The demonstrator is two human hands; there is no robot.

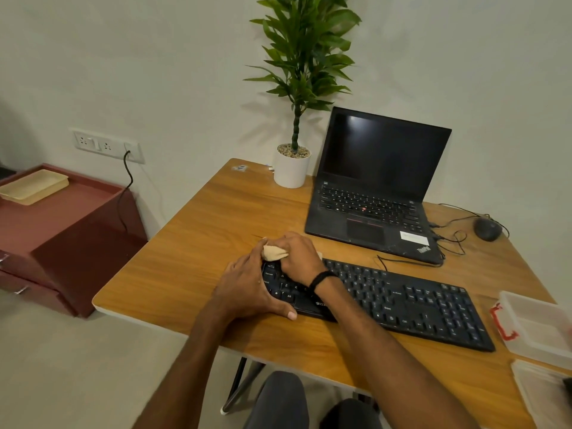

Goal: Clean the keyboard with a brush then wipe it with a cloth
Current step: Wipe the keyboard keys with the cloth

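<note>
A black keyboard [402,301] lies on the wooden desk [198,243], slanting from middle left to lower right. My right hand [298,253] grips a bunched beige cloth [274,253] and presses it on the keyboard's far left corner. My left hand [247,289] holds the keyboard's left end, thumb along the front edge, fingers round the side. No brush shows in the view.
An open black laptop [377,193] stands behind the keyboard, a white potted plant [291,168] to its left, a black mouse [487,229] with cables to its right. Clear plastic containers [538,329] sit at the desk's right edge. A maroon cabinet [71,230] stands left.
</note>
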